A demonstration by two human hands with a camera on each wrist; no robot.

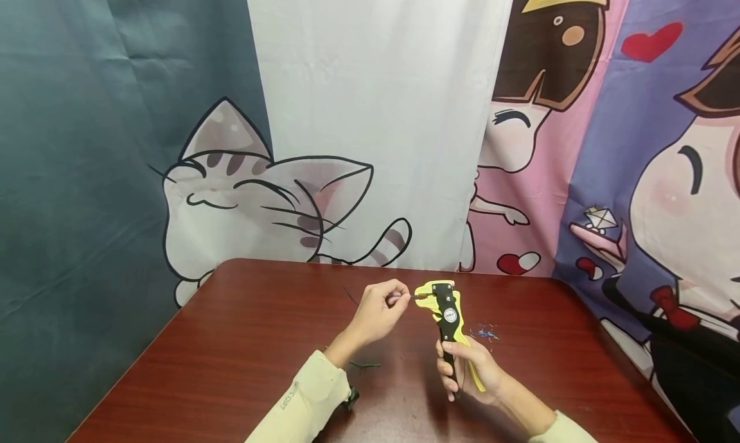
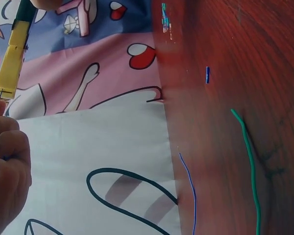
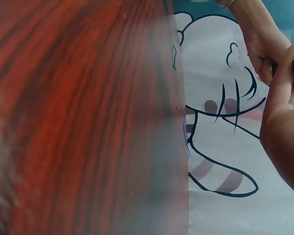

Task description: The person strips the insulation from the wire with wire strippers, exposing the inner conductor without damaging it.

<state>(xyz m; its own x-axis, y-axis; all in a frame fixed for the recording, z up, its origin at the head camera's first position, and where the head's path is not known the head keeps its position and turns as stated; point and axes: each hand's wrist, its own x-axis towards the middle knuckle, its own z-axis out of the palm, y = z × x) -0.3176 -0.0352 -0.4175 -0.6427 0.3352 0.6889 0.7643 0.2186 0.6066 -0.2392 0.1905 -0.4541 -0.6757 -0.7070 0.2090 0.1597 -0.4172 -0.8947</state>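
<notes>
Held up over the table, a yellow and black wire stripper [image 1: 448, 316] is gripped round its handles by my right hand [image 1: 475, 369]. To its left, my left hand [image 1: 377, 311] pinches a thin dark wire [image 1: 422, 296], whose far end reaches the tool's head. Whether the tool's jaws clamp the wire is too small to tell. In the left wrist view the yellow head of the wire stripper [image 2: 12, 66] is just above my curled left fingers [image 2: 10, 147]. The right wrist view catches my right hand [image 3: 286, 129] and only a dark edge of the tool.
On the red-brown table [image 1: 243, 347] lie a green wire [image 2: 252, 171], a thin blue wire [image 2: 192, 196] and a short blue piece [image 2: 208, 75]. A small heap of coloured scraps [image 1: 484, 332] sits right of the tool. Behind the table hangs a cartoon-printed curtain [image 1: 376, 109].
</notes>
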